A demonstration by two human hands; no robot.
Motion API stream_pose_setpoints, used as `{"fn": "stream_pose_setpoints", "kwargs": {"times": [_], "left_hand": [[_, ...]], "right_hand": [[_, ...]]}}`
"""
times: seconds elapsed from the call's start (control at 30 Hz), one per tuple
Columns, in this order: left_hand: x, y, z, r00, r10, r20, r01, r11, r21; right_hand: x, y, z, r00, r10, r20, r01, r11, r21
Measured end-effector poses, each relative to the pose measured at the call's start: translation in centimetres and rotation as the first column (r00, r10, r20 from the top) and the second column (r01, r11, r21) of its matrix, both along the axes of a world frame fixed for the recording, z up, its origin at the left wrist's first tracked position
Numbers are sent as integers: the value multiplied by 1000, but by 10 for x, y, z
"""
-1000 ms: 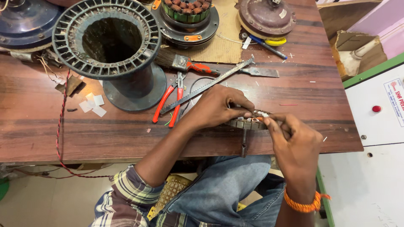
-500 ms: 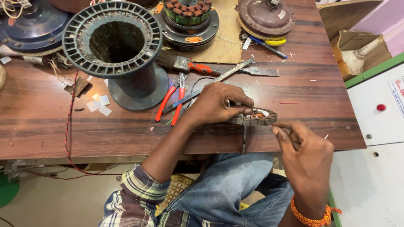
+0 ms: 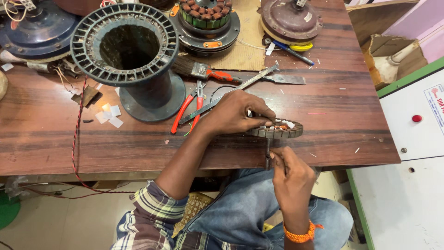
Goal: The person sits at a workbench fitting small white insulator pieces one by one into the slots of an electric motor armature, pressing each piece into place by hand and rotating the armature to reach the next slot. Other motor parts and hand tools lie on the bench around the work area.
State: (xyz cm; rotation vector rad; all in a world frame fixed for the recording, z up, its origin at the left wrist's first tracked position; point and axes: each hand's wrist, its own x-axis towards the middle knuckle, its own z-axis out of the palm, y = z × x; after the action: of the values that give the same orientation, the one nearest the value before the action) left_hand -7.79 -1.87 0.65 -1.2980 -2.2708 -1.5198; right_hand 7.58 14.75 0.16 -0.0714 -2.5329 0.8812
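A small toothed stator ring point(image 3: 283, 132) with copper windings lies at the near edge of the wooden table point(image 3: 323, 115). My left hand point(image 3: 238, 113) presses on its left side, fingers curled over the rim. A thin dark rod point(image 3: 267, 150) hangs from the ring down past the table edge. Below the edge, over my lap, my right hand point(image 3: 291, 178) pinches the rod's lower end between thumb and fingertips. An orange band circles that wrist.
A large black slotted drum point(image 3: 129, 46) stands at the back left. Red-handled pliers point(image 3: 185, 110), a red-handled brush point(image 3: 208, 73) and a long toothed blade point(image 3: 245, 83) lie behind my left hand. Wound stator point(image 3: 206, 18), motor cover point(image 3: 293, 18), twisted wire point(image 3: 73, 139), white cabinet point(image 3: 416, 134) at right.
My right hand has dropped from beside the ring at table level to below the table edge, onto the rod. My left hand has stayed on the ring.
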Motion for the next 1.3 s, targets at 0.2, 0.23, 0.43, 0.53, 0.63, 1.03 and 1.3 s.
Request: {"fn": "stream_pose_setpoints", "kwargs": {"times": [0.2, 0.23, 0.43, 0.53, 0.63, 1.03, 1.3], "left_hand": [[45, 2, 17, 958, 137, -254, -112, 988, 110], [55, 6, 15, 928, 164, -334, -134, 985, 112], [65, 29, -10, 879, 359, -313, -340, 933, 117], [62, 29, -20, 882, 347, -317, -334, 938, 99], [61, 31, -24, 869, 373, -326, -340, 927, 155], [61, 28, -25, 887, 357, -292, -322, 933, 164], [62, 31, -27, 882, 353, -313, -316, 935, 163]], "right_hand": [[3, 23, -30, 998, -60, -34, 55, 989, -138], [3, 29, -30, 996, -71, -61, 62, 988, -139], [8, 63, 6, 993, -75, -88, 72, 997, -30], [3, 62, 30, 987, 83, -139, -79, 996, 36], [-12, 52, 45, 968, 204, -144, -192, 977, 90], [-56, 54, 53, 900, 411, -147, -403, 912, 78], [-74, 64, 47, 977, 200, -80, -184, 968, 169]]}}
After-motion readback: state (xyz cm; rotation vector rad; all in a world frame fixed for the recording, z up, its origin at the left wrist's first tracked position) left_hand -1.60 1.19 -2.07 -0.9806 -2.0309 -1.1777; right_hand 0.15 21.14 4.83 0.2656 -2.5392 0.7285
